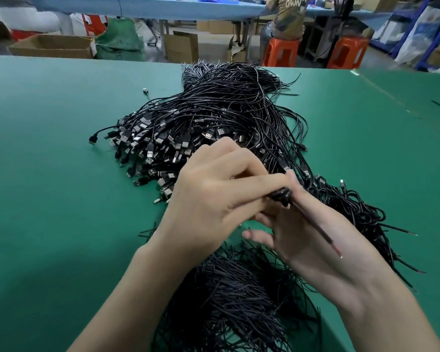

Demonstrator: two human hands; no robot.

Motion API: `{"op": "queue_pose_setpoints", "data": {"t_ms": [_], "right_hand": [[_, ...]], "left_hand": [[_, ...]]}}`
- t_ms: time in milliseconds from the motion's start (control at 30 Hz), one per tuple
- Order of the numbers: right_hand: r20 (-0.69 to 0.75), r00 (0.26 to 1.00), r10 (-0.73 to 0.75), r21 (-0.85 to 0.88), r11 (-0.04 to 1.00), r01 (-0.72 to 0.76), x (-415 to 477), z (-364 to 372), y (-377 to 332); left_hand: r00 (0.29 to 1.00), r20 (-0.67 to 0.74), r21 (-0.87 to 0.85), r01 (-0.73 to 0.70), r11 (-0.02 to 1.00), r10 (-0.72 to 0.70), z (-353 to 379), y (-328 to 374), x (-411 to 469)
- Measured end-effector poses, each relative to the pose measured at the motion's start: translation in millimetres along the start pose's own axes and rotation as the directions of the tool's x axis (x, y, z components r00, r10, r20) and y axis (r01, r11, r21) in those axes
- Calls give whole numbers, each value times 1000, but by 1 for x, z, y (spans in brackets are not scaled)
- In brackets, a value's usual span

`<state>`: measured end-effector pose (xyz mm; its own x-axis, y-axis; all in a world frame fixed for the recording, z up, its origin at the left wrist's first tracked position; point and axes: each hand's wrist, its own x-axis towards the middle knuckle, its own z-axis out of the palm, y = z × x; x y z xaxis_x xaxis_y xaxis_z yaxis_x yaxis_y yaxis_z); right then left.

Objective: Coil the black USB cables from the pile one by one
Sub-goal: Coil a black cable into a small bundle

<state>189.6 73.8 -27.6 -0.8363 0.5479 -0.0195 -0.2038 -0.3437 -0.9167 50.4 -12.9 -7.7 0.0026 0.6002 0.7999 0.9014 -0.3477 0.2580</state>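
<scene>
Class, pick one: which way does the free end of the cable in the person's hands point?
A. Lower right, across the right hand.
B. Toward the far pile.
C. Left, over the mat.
A: from the coil the left hand pinches, the free end runs across the right hand toward the lower right.

Beyond the far edge of the green surface [48,174] are seen an open cardboard box [52,46] and a green sack [120,40] toward its left, and toward its right an orange stool [280,52] bearing a seated person [288,19] and another orange stool [348,53].
</scene>
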Motion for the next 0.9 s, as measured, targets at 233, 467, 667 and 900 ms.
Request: {"op": "queue_pose_setpoints", "data": {"t_ms": [233, 467, 667, 900], "right_hand": [[73, 985, 157, 231, 958, -170, -5, -16, -8], [-302, 952, -48, 90, 993, 79, -8, -13, -16], [-286, 927, -242, -227, 957, 180, -9, -4, -16], [12, 987, -163, -402, 902, 154, -15, 15, -14]], "left_hand": [[997, -27, 147, -62, 987, 67, 0, 2, 0], [950, 309, 155, -2, 988, -47, 0, 17, 4], [906, 77, -165, 423, 891, -416, -7, 20, 12], [729, 482, -631, 674, 385, -486, -3, 7, 4]]}}
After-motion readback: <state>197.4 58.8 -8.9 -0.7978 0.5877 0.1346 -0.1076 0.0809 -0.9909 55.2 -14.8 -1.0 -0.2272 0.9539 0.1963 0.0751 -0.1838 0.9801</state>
